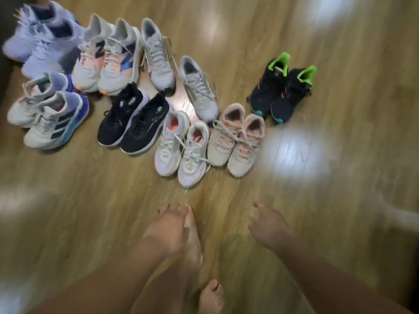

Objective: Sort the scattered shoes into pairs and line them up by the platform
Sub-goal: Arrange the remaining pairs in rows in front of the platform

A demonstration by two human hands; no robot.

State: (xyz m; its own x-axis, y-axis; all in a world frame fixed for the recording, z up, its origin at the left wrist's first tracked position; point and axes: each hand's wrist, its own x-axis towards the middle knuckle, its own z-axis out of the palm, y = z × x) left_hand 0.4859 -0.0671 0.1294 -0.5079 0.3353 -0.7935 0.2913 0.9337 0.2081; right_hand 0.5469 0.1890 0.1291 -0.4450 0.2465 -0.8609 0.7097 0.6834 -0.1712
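Eight pairs of trainers are seen on the wooden plank floor (340,109), loosely grouped in two staggered rows. Back row, left to right: pale lavender high-top trainers (38,41), white trainers with orange and blue side panels (106,60), grey-white low trainers (157,57), black trainers with neon green collars (283,89). Front row: white trainers with purple-to-teal soles (47,114), black knit trainers with white soles (133,118), white trainers with coral linings (181,146), beige-pink lace-up trainers (235,139). Each pair is set side by side and close together, except the grey-white one, whose two shoes are parted by a gap of bare floor and angled differently.

Pairing is judged almost finished, and lining up is judged the step in hand. The next move likely calls for one grey-white shoe to be gripped and closed up against its mate, then the rows to be straightened. The platform cannot be identified for certain; a dark edge (4,71) at far left may be it.

The left hand (167,230) and right hand (269,225) are held low over bare floor, both empty, fingers loosely curled, nothing gripped. Finer detail is lost to motion blur. The coral-lined and beige-pink pairs lie nearest, just ahead of the hands, untouched. Bare feet (195,252) are seen between the forearms.
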